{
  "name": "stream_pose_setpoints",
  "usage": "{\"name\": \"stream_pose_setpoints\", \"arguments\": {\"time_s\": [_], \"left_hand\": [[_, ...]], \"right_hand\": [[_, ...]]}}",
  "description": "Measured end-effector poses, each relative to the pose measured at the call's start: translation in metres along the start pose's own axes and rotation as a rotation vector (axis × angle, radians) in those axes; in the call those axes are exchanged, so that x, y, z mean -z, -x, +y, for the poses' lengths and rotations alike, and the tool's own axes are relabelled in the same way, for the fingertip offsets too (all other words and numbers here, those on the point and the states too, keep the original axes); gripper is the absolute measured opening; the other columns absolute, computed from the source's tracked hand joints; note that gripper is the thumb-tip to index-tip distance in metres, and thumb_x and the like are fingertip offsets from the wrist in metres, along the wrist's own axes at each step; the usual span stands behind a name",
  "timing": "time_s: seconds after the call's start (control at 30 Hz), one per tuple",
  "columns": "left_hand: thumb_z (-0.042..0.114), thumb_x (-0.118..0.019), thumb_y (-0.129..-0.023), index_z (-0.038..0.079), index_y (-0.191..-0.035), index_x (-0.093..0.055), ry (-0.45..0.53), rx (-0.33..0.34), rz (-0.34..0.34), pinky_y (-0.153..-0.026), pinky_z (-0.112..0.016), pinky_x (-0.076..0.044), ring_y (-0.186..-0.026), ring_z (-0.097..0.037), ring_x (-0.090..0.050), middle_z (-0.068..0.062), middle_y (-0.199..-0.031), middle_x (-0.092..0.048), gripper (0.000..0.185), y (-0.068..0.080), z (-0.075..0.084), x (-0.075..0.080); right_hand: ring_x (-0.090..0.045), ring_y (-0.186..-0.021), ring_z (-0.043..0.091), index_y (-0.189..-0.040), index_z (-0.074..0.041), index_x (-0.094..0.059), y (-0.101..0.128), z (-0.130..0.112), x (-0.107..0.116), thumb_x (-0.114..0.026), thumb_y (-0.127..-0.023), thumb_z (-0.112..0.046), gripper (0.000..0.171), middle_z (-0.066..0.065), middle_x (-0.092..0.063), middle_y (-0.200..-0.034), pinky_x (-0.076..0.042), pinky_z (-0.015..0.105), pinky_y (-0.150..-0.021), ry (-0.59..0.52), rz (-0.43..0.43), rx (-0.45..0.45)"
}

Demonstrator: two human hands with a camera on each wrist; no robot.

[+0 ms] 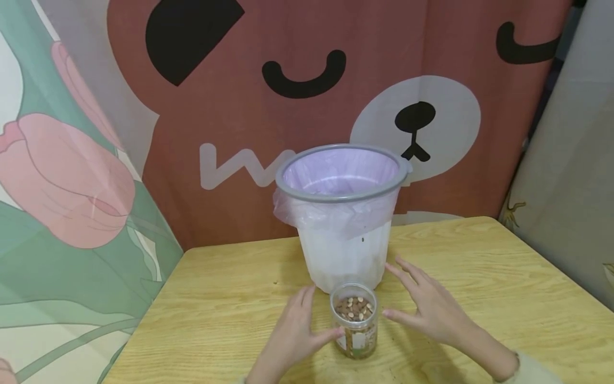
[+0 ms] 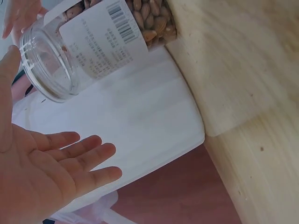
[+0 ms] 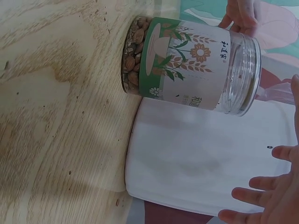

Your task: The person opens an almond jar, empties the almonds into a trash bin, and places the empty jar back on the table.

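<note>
The left hand [image 1: 292, 333] lay at lower centre of the head view, fingers relaxed, its thumb touching the open jar [image 1: 355, 320] of nuts, perhaps steadying it. The jar stood upright on the table [image 1: 479, 266], just before the lined bin [image 1: 342, 213]. Rightward, the right hand [image 1: 429, 309] hovered released, fingers spread, grasping nothing.

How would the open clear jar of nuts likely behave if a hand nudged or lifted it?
The jar is only partly filled, so probably light. It is upright with no lid, so a hard nudge may tip it and spill nuts. Its smooth clear wall looks rigid, perhaps slightly slippery.
</note>
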State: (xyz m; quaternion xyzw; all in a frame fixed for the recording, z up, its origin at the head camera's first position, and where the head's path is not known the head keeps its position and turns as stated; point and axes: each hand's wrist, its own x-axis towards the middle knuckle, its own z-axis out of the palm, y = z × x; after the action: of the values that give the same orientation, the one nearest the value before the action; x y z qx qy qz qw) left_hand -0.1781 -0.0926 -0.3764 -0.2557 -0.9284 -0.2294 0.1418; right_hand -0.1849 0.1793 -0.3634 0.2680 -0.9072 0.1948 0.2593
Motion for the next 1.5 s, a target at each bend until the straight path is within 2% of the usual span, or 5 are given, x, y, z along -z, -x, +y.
{"name": "stream_pose_setpoints", "arguments": {"time_s": [0.23,0.53,0.83,1.23,1.5], "left_hand": [[0.066,-0.051,-0.074,-0.008,-0.134,-0.027,0.085,0.036,-0.051,-0.092,-0.048,-0.035,-0.119,-0.035,-0.037,-0.024,-0.132,-0.036,0.097,0.004,0.000,-0.005],[0.063,-0.055,-0.073,-0.008,-0.134,-0.026,0.159,0.071,-0.045,-0.092,-0.049,-0.035,-0.120,-0.036,-0.035,-0.024,-0.133,-0.034,0.097,0.005,0.001,-0.011],[0.054,-0.063,-0.073,0.000,-0.140,-0.014,0.366,0.085,-0.014,-0.092,-0.056,-0.030,-0.122,-0.038,-0.031,-0.021,-0.138,-0.028,0.099,0.003,0.007,-0.021],[0.045,-0.071,-0.070,0.013,-0.142,-0.010,0.637,0.122,-0.036,-0.094,-0.057,-0.027,-0.121,-0.032,-0.033,-0.008,-0.130,-0.040,0.100,0.001,0.013,-0.029],[0.032,-0.074,-0.072,0.004,-0.140,-0.012,0.781,0.167,-0.102,-0.089,-0.060,-0.030,-0.117,-0.032,-0.037,-0.011,-0.134,-0.037,0.096,0.000,0.013,-0.033]], "right_hand": [[-0.042,-0.112,0.041,-0.133,-0.010,-0.039,-0.001,-0.003,-0.003,-0.069,-0.073,-0.043,0.074,0.020,-0.037,-0.132,-0.039,0.058,-0.081,-0.024,-0.005,0.013],[-0.042,-0.112,0.041,-0.132,-0.007,-0.040,-0.004,-0.007,-0.005,-0.067,-0.074,-0.047,0.075,0.020,-0.038,-0.132,-0.040,0.058,-0.079,-0.044,-0.010,0.025],[-0.043,-0.110,0.042,-0.133,-0.008,-0.038,-0.005,-0.012,-0.010,-0.065,-0.073,-0.050,0.078,0.021,-0.038,-0.132,-0.041,0.059,-0.076,-0.062,-0.033,0.028],[-0.044,-0.110,0.042,-0.134,-0.007,-0.038,-0.011,-0.020,-0.020,-0.062,-0.073,-0.055,0.082,0.021,-0.038,-0.132,-0.042,0.059,-0.075,-0.073,-0.050,0.054],[-0.044,-0.110,0.041,-0.133,-0.005,-0.040,-0.011,-0.024,-0.028,-0.061,-0.072,-0.058,0.083,0.021,-0.038,-0.132,-0.042,0.058,-0.075,-0.071,-0.053,0.069]]}}
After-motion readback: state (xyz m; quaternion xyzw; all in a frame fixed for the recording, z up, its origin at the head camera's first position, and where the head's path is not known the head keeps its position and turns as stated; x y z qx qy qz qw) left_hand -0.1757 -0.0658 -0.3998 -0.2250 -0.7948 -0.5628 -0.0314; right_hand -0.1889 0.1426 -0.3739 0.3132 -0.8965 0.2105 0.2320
